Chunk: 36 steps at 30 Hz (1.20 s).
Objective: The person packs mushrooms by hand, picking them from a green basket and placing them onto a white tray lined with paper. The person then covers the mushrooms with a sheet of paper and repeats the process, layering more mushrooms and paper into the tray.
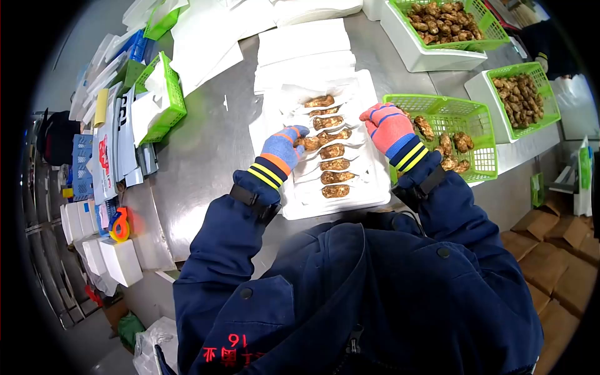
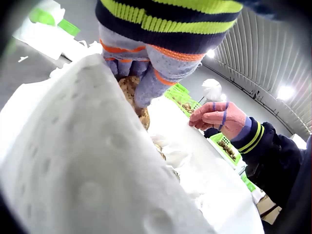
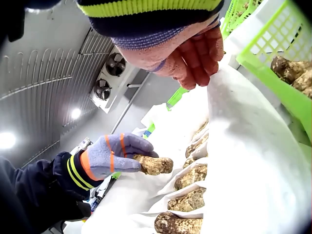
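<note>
A white foam box [image 1: 381, 187] lined with white paper holds a column of brown, stubby matsutake mushrooms [image 1: 335, 164], with paper folds between them. In its upper middle, my left hand [image 1: 283, 147], in a blue-grey and orange glove, grips one matsutake mushroom [image 3: 155, 165] by its end. The other end of that mushroom points right, over the row. My right hand [image 1: 389, 128], in a pink glove, hovers at the box's right rim. Its fingers [image 3: 197, 58] are loosely bent and hold nothing, as the right wrist view shows.
Right of the box, a green basket [image 1: 440, 103] holds several mushrooms. Fuller green baskets [image 1: 500, 31] sit on white foam boxes beyond. Stacked white paper sheets [image 1: 304, 47] lie behind the box on the metal table [image 1: 206, 137]. A green basket [image 1: 178, 103] with papers stands left.
</note>
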### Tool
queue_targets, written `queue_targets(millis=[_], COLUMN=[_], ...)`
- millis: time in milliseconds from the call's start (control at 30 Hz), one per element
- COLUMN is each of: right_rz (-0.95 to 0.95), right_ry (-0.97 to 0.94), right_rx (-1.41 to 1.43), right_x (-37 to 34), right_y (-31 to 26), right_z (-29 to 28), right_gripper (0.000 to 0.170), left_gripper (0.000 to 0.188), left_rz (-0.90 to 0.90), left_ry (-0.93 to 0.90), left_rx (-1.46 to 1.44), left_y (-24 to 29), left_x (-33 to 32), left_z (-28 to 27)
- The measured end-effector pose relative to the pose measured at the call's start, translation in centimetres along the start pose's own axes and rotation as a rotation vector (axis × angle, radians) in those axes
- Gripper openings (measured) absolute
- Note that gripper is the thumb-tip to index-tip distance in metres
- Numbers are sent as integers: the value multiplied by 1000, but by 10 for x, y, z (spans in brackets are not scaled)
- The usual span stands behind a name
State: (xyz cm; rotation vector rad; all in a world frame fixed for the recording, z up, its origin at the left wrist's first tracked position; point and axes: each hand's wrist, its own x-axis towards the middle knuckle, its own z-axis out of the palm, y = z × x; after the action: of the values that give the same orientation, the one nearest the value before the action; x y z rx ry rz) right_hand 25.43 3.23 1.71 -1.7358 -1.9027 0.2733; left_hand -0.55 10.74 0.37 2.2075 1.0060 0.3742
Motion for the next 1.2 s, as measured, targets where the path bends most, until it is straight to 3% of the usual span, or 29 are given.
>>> queue_targets(millis=[200, 333, 467, 500, 633, 700, 767, 900, 1033, 1200], right_rz=[-12, -18, -24, -22, 14, 20, 37, -3, -20, -29], right_ry=[5, -8, -59, -49, -5, 18, 44, 30, 18, 45], right_rx=[-9, 12, -7, -8, -1, 2, 15, -20, -17, -23], right_x=[-1, -1, 1, 0, -7, -10, -12, -5, -4, -7], right_y=[-3, -8, -13, -13, -9, -3, -1, -1, -4, -2], right_z=[-3, -1, 1, 1, -7, -8, -10, -9, -11, -24], right_gripper=[11, 12, 12, 12, 12, 11, 11, 11, 10, 10], left_gripper=[26, 18, 15, 16, 18, 28, 30, 19, 16, 16], left_rz=[-184, 126, -12, -71, 23, -104, -90, -96, -127, -8], left_ry=[32, 39, -163, -158, -259, -338, -364, -406, -360, -252], left_rx=[-155, 485, 896, 881, 748, 842, 832, 826, 737, 825], left_y=[4, 26, 38, 38, 26, 24, 27, 11, 0, 19], left_x=[-1, 10, 31, 36, 41, 42, 40, 40, 40, 26], left_z=[-7, -12, 25, 31, 28, 23, 16, 16, 16, 4])
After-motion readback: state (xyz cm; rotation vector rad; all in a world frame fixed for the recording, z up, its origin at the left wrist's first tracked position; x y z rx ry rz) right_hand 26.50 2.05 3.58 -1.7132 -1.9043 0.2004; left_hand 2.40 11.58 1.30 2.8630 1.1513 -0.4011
